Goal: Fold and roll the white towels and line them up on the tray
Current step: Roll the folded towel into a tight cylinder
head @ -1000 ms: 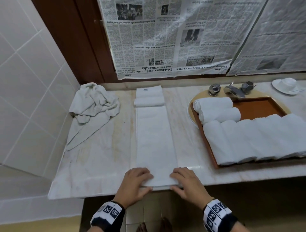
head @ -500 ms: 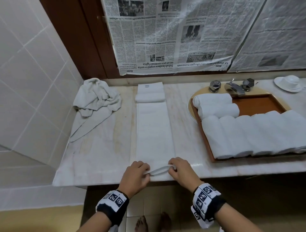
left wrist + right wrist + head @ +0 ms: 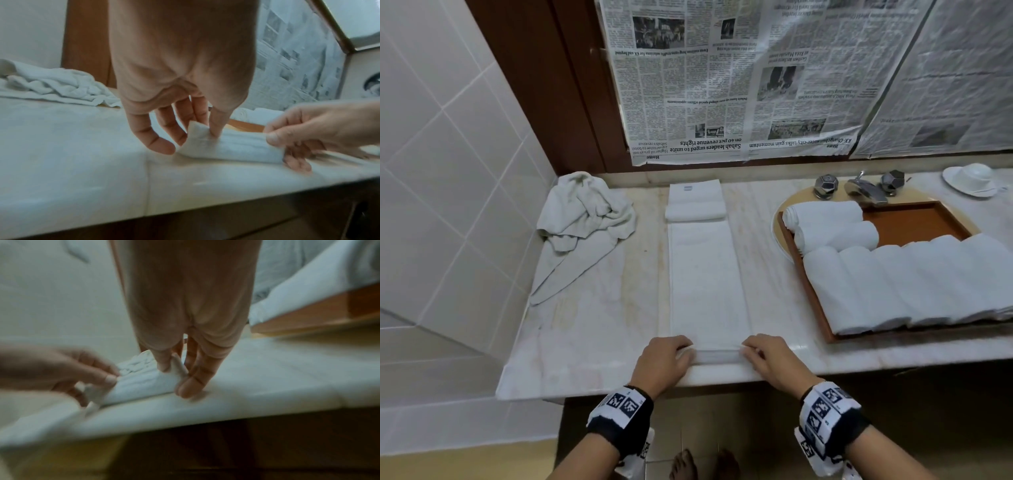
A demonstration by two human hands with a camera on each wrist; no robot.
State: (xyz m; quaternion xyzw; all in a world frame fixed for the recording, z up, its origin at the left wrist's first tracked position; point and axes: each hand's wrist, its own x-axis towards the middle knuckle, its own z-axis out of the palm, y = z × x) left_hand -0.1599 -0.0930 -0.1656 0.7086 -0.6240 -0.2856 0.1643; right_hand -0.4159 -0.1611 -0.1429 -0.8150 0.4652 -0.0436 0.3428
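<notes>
Far left on the marble counter (image 3: 592,329): a crumpled towel (image 3: 582,219) heaped against the tiled wall. Centre: a folded towel strip (image 3: 707,281) runs from the near edge toward the far wall, where a folded towel stack (image 3: 695,202) lies at its far end; a small label on the stack is too small to read. The strip's near end is turned up into a short roll. The left hand (image 3: 662,361) pinches the roll's left end between thumb and fingers; the right hand (image 3: 770,359) pinches its right end likewise. Right: a brown tray (image 3: 914,222) set over the sink, holding rolled towels (image 3: 893,284), two crosswise at the far left and a near row cut off by the right frame edge. Beyond it, a tap (image 3: 864,188); far right, a white cup on a saucer (image 3: 974,178). Newspaper sheets (image 3: 739,78) cover the far wall; one headline, upside down, reads "Sabah leaders urged to unite on 40 pct revenue rights". The right wrist view is blurred
</notes>
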